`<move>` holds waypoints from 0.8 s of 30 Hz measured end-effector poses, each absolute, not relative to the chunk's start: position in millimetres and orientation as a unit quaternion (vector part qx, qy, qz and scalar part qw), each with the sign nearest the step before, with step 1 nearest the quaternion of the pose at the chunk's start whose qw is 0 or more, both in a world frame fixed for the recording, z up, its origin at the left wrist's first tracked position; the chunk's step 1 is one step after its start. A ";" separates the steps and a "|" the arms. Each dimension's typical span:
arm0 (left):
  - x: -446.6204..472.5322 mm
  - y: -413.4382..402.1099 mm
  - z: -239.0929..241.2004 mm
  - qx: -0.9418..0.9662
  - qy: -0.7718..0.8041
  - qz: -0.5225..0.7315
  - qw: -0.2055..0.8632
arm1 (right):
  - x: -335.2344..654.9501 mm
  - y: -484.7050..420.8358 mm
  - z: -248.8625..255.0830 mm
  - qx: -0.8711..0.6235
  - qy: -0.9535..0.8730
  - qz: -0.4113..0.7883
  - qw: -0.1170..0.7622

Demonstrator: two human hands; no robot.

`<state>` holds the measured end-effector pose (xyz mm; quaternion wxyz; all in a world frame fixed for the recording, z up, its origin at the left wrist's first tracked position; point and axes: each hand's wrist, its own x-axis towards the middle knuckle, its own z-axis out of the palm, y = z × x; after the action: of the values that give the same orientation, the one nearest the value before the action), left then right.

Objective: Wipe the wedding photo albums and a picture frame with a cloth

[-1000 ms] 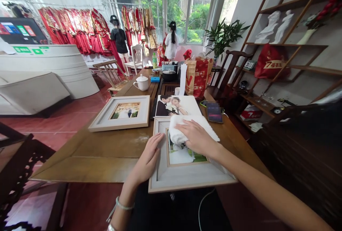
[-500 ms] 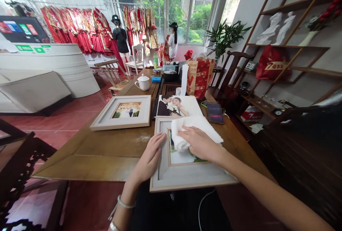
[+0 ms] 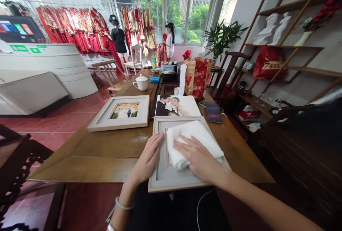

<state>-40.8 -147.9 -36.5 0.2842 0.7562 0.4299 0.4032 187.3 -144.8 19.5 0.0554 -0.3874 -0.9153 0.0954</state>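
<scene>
A white towel (image 3: 199, 140), folded over, lies on a pale picture frame (image 3: 171, 183) and hides most of the picture inside it. My right hand (image 3: 196, 156) presses the towel onto the frame, fingers spread over the cloth and holding it there. At the frame's left edge rests my left hand (image 3: 149, 156), its fingers stretched out over the border. The frame lies at the near edge of the wooden table (image 3: 112, 156). Just behind it is a wedding photo print (image 3: 191, 106).
Left of the print lies a second framed picture (image 3: 120, 113). Farther back stand a white lidded cup (image 3: 141, 82), a blue box (image 3: 154, 79) and a red paper bag (image 3: 198, 78). A phone (image 3: 213, 111) lies at the right. Two people stand by the clothes racks.
My right hand has moved the towel toward me and slightly left, covering the lower part of the picture. Its fingers are spread wider. My left hand stays on the frame's edge.
</scene>
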 end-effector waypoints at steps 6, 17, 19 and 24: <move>-41.8 -148.2 -35.0 0.760 0.431 0.391 0.288 | 218.0 -113.1 23.2 -0.506 -0.861 0.030 0.043; -41.7 -146.6 -39.4 0.760 0.435 0.401 0.270 | 208.1 -190.0 42.5 -0.296 -0.924 0.237 0.042; -41.8 -146.7 -39.0 0.761 0.435 0.399 0.269 | 223.7 -205.5 55.2 -0.293 -0.919 0.263 0.028; -41.7 -146.9 -37.3 0.761 0.437 0.395 0.273 | 279.4 -208.9 53.2 -0.418 -0.886 0.194 0.044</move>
<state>-41.7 -146.9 -37.3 0.2727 0.7606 0.4371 0.3950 279.4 -208.9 53.2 0.0439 -0.4181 -0.8863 0.1944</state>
